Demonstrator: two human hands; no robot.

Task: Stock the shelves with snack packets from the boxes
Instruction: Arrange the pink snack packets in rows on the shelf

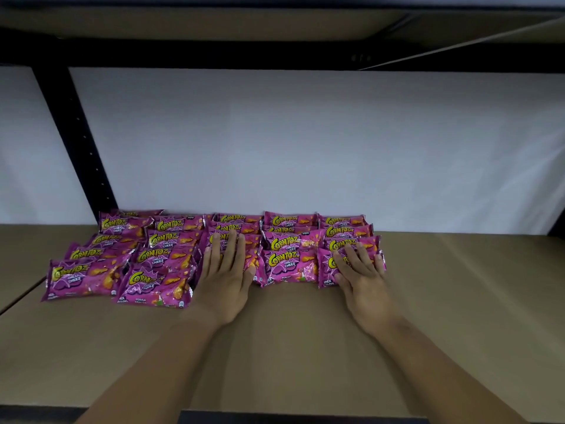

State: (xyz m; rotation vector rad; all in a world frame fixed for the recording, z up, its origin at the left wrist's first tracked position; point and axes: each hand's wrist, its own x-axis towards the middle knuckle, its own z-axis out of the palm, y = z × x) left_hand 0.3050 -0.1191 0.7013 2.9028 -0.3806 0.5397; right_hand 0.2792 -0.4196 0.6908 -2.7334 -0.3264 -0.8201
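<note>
Nearest, two bare forearms reaching forward over the brown shelf board [290,356], above its dark front edge at the bottom of the view. Further in, left hand [227,275] lying palm down, fingers straight and close together, pressed flat on the front packet of the third column [255,264], most of that packet hidden beneath it. Well apart to the right, right hand [360,270] also palm down, fingers slightly spread and straight, resting on the front packet of the rightmost column [327,272]; thumb lying along the packet's lower left edge, nothing pinched or gripped. Between the two hands, the fourth column's front packet [290,266] uncovered, purple-pink with yellow "Corntoz" lettering and "Chilli Cheez" beneath. Left of the left hand, two more columns, their front packets [156,284] and [84,278] lying nearer the shelf edge and angled a little. Behind every front packet, further snack packets [180,238] overlapping like shingles back toward the wall, five columns in all, rear ones touching or just short of the white back panel [305,142]. At the left, a black perforated upright [76,139] slanting across the panel. Overhead, underside of the upper shelf [214,26] with its black beam.
</note>
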